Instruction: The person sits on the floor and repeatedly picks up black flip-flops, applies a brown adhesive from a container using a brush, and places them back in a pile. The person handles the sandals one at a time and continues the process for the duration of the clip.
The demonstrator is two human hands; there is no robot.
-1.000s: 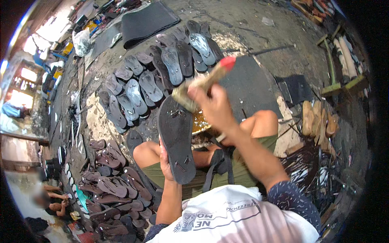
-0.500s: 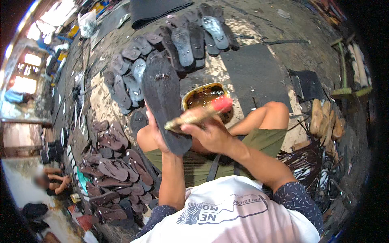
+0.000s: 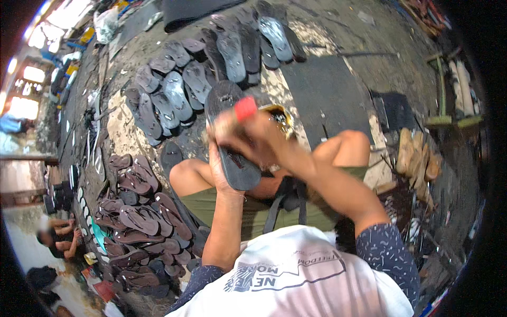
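Note:
A dark grey sandal sole [image 3: 240, 171] is gripped along its left edge by my left hand [image 3: 217, 166], its far end tilted away from me. Closed round a brush with a red handle end [image 3: 245, 109], my right hand [image 3: 259, 138] is smeared by motion over the middle of the sole. The brush's working end is blurred and lies close to the sole's left side. Just behind my right hand stands a bowl with a yellow rim [image 3: 288, 115] holding dark, glossy liquid; my hand covers much of it.
Rows of grey soles [image 3: 177, 95] lie on the floor ahead. A heap of brown sandals [image 3: 142, 219] sits at my left. To the right are a dark flat sheet [image 3: 330, 95], wooden foot forms [image 3: 412, 153] and dark strips [image 3: 393, 211]. Another person [image 3: 60, 238] sits far left.
The sole has come lower and nearer to me. My right hand has swept the brush away from the sole's near end, up and left toward its middle.

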